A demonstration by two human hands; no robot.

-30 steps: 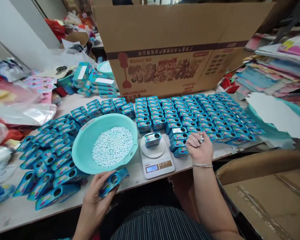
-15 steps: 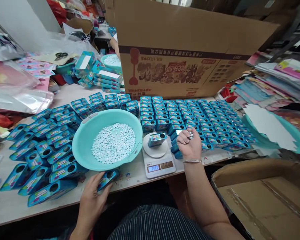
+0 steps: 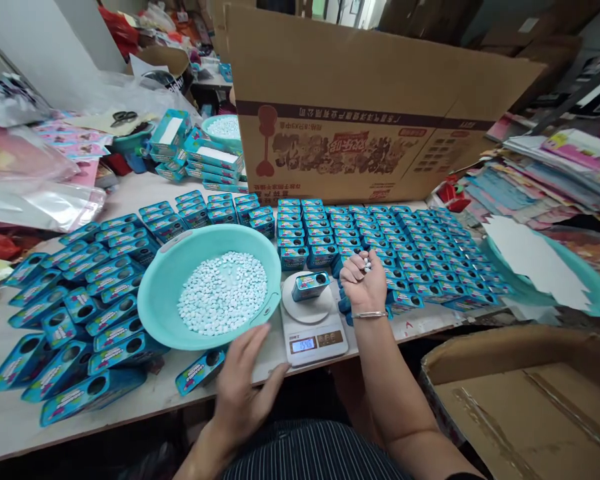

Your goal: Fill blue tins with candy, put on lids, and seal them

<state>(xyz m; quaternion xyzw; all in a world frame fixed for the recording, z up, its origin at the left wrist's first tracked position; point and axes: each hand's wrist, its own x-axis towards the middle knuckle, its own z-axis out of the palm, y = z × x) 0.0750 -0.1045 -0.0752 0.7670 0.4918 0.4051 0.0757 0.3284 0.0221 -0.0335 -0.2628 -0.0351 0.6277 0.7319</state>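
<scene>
A teal basin [image 3: 165, 293] of small white tablets sits on the table in front of me. Beside it a white digital scale [image 3: 314, 327] carries one blue tin [image 3: 309, 285] with an open hole. My right hand [image 3: 363, 283] is closed around several white tablets, just right of the tin on the scale. My left hand [image 3: 247, 387] is open with fingers spread, hovering at the table's front edge below the basin. A blue tin [image 3: 200, 371] lies on the table just left of it.
Rows of blue tins [image 3: 405, 233] cover the table right of the scale, and more [image 3: 75, 300] lie to the left. A large cardboard box [image 3: 360, 107] stands behind. A second tablet basin [image 3: 223, 130], stacked paper [image 3: 555, 167] and an open carton [image 3: 530, 407] surround the table.
My left hand has let go of the blue tin, which now lies on the table, and has opened and moved right. My right hand has shifted left toward the scale.
</scene>
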